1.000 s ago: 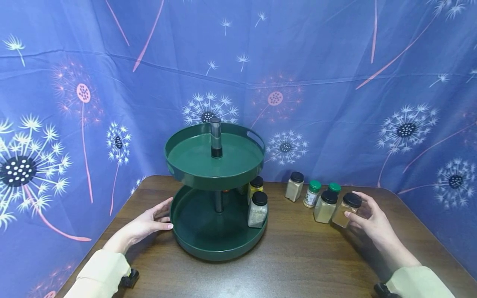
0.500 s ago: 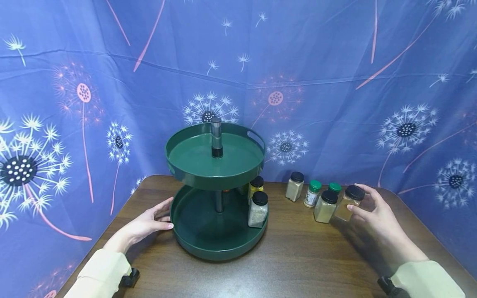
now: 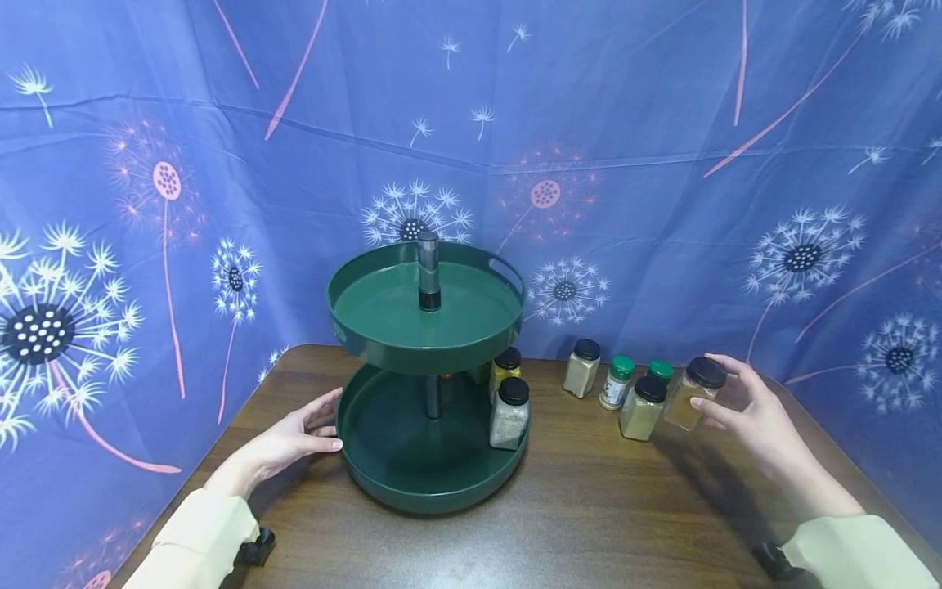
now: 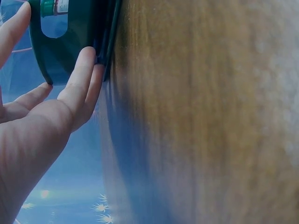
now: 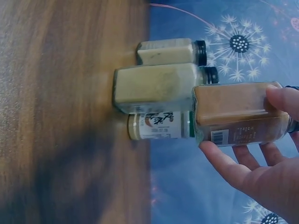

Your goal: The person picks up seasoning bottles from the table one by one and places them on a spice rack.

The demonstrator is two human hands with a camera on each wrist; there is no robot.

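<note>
At right, up comes the square, clear, brown-filled jar [image 3: 688, 399], seemingly lifted free, gripped by the right hand [image 3: 761, 424], left hand [image 3: 283, 446], fingers apart, touching the round green two-tier stand [image 3: 434, 357].

The right hand [image 3: 756, 423] grips a black-lidded jar of brown spice [image 3: 683, 402], tilted, beside a black-lidded jar of pale powder [image 3: 640, 420]. The left hand [image 3: 289, 436] touches the lower tier [image 3: 397, 462] of a green two-tier tray [image 3: 427, 358] (a jar of whitish seasoning [image 3: 508, 426] stands inside its right edge).
</note>
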